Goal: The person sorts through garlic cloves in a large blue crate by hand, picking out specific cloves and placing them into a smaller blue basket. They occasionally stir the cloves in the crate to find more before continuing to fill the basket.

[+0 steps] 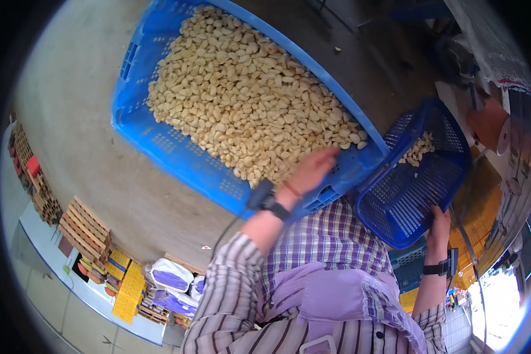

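A large blue plastic crate [177, 150] holds a heap of pale cream pieces that look like peeled garlic cloves [248, 88]. Over the near right corner of this crate reaches my left hand [312, 171], fingers stretched out beside the edge of the heap; it is slightly blurred, and nothing shows in it. My right hand [440, 223] is closed on the rim of a smaller dark blue basket [398, 203], thumb visible and the other fingers partly hidden. The basket tilts next to the crate's right end, with a small pile of cloves [419, 148] inside.
A purple checked apron [324, 242] covers my lap close to the crate. Yellow perforated plastic [472, 236] and a teal crate [410, 259] are at the right. Wooden pallets [84, 230], yellow crates [127, 289] and white-and-purple sacks [171, 276] stand at the far left.
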Action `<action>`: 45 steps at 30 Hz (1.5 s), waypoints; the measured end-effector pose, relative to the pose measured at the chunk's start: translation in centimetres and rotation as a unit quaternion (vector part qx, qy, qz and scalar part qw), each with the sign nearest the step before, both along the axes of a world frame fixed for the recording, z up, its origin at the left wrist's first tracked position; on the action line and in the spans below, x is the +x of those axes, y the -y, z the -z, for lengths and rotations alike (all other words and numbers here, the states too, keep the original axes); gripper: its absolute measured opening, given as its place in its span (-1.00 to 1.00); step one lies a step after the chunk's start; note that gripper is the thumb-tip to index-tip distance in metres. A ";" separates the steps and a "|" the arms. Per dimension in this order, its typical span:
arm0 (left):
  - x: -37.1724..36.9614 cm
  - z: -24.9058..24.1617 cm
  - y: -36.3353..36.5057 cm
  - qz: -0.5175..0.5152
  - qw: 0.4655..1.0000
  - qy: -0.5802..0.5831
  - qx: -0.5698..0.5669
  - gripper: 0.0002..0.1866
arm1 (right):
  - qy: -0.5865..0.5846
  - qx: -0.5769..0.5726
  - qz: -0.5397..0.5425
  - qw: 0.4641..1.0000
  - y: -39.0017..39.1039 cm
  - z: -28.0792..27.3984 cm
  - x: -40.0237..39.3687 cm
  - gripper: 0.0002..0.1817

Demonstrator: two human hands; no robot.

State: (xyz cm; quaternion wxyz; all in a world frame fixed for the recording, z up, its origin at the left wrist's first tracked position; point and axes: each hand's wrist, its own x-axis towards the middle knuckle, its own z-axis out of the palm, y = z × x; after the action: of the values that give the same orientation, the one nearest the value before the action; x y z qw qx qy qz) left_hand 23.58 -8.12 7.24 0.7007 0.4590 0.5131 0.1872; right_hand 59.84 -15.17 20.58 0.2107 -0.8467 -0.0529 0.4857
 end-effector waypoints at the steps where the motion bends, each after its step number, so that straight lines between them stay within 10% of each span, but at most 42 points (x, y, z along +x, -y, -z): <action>1: 1.2 1.4 2.1 0.044 0.997 0.008 0.060 -0.58 | 0.010 0.001 0.002 1.000 0.2 0.1 0.3 -0.63; 6: 1.0 4.2 2.8 0.035 0.987 -0.064 0.140 -0.52 | 0.025 0.003 0.009 1.000 -0.3 -0.4 -0.4 -0.65; 12: -4.8 4.6 -4.0 -0.058 0.969 -0.229 -0.073 -0.51 | 0.038 0.017 -0.003 0.999 0.8 0.3 1.2 -0.63; 16: -11.7 6.6 -5.3 -0.096 0.947 -0.295 0.084 -0.49 | 0.021 0.008 0.000 1.000 0.2 0.1 0.0 -0.67; 21: -16.3 1.4 -8.8 -0.410 0.890 -0.198 0.008 -0.52 | 0.041 0.014 0.028 0.999 -0.1 -0.1 -0.7 -0.67; 27: -13.7 1.0 -2.2 -0.158 0.943 -0.293 0.024 -0.72 | -0.001 0.008 0.024 1.000 0.9 0.7 0.0 -0.66; 31: -6.9 0.8 1.6 0.128 0.866 -0.443 0.193 -0.85 | 0.004 0.008 0.029 1.000 0.7 0.6 -0.1 -0.66; 40: -5.7 3.5 3.2 0.256 0.776 -0.553 0.163 -0.93 | 0.025 -0.010 0.034 0.999 -0.6 -0.2 -0.8 -0.66; 43: -6.9 3.1 2.8 0.215 0.803 -0.498 0.248 -0.89 | 0.020 -0.001 0.029 0.999 -0.2 0.0 -0.6 -0.66; 45: -8.3 2.7 1.7 0.048 0.923 -0.374 0.071 -0.85 | 0.014 0.007 0.024 1.000 0.5 0.7 0.1 -0.66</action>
State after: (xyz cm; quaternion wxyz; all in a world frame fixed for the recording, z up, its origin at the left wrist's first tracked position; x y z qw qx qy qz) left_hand 15.24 -9.83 4.54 0.4313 0.5688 0.7004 0.0037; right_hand 59.95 -15.66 19.89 0.2273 -0.8529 -0.0384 0.4684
